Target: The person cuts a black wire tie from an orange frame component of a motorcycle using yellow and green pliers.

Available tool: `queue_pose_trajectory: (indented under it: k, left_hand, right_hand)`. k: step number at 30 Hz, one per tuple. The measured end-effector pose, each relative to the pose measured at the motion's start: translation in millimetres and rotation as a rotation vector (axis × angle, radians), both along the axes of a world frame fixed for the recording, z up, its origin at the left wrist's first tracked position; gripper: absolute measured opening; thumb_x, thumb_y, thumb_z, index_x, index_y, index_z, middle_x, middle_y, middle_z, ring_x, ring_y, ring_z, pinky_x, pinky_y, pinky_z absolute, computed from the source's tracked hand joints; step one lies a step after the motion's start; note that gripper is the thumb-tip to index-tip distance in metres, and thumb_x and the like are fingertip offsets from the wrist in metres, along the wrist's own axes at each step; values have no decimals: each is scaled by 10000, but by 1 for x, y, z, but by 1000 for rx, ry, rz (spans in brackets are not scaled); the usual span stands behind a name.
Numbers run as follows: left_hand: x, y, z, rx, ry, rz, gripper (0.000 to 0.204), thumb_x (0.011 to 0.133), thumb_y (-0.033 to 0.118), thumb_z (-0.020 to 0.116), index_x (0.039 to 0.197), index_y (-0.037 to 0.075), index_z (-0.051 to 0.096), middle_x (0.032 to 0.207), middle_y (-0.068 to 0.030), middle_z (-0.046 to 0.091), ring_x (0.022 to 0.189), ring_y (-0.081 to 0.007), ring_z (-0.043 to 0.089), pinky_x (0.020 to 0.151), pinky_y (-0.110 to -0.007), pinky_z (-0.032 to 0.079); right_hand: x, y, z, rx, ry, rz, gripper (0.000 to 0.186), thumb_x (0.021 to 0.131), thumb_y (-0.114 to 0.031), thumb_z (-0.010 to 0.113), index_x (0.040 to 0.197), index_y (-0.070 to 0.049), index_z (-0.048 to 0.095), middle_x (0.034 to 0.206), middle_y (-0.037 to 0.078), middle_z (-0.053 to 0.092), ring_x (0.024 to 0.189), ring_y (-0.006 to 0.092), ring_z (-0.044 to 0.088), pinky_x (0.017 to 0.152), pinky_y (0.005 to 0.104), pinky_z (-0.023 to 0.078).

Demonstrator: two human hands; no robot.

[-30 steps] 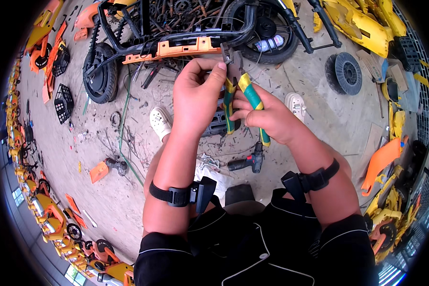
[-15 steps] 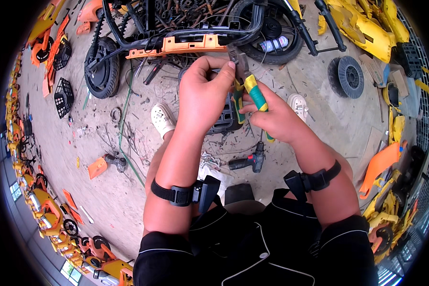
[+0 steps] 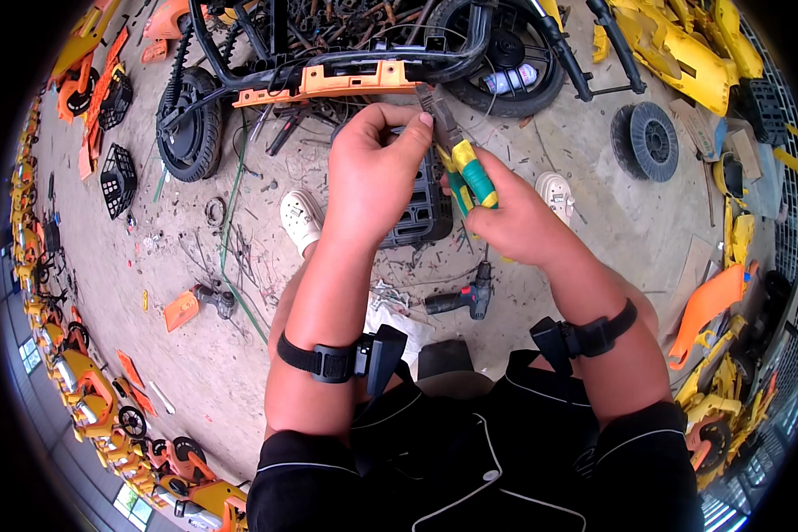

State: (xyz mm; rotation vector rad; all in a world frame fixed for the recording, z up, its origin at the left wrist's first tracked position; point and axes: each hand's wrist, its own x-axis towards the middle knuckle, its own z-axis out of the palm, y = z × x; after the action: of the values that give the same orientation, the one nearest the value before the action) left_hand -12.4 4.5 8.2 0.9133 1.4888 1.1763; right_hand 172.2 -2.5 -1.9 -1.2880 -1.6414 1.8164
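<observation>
A pair of pliers (image 3: pixel 459 168) with green and yellow handles is gripped in the right hand (image 3: pixel 514 217), fingers wrapped fully round the handles, metal nose pointing up and away toward the orange plastic panel (image 3: pixel 346 82) of a stripped scooter frame (image 3: pixel 328 53). The left hand (image 3: pixel 377 173) is curled just beside the nose of the pliers, thumb and fingertips pinched together; whether something small is held between them cannot be told. Both hands are raised above a black plastic crate (image 3: pixel 421 208) on the concrete floor (image 3: pixel 195 372). A black wrist strap is worn on each forearm. Two white shoes (image 3: pixel 301 217) are seen on either side of the crate. A cordless drill (image 3: pixel 465 297) lies on the floor below the right hand, near scattered wire scraps. Yellow and orange body panels (image 3: pixel 683 44) are heaped along the edges of the yard.
</observation>
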Motion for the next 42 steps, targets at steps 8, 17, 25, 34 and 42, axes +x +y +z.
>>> queue_pose_trajectory:
  k: [8,17,25,34,42]
  left_hand:
    - [3,0,10,-59,-64,4,179,935,144,698,987,-27,693,846,-8,661,753,-52,542,677,-215,448]
    - [1,0,9,-99,-89,-15,183,927,144,710,982,-30,696,842,7,653,751,-47,527,674,-215,439]
    - [-1,0,8,-80,-151,-19,170,930,137,705,986,-23,696,844,15,650,758,-43,527,677,-210,435]
    - [-3,1,6,-69,-163,-30,165,939,154,693,982,-5,691,736,54,559,637,-27,427,570,-200,333]
    - [-5,-1,8,-94,-154,-36,189,927,160,710,982,-20,690,822,3,640,725,-73,516,662,-233,441]
  right_hand:
    - [5,3,-3,-214,118,-9,539,876,-22,596,1394,-13,447,1110,92,624,1004,182,639,805,304,515]
    - [0,1,1,-215,0,-94,289,923,-213,649,1133,-29,574,820,45,608,670,143,596,638,318,502]
    - [0,0,3,-122,-39,-107,263,883,-174,633,1084,-13,582,835,61,615,653,151,593,616,320,497]
    - [3,5,-3,-320,156,-91,261,894,-141,625,1111,-8,567,831,44,602,653,138,585,649,296,496]
    - [2,2,-8,-321,291,-32,350,858,-56,577,1200,7,542,981,94,658,887,167,630,823,325,508]
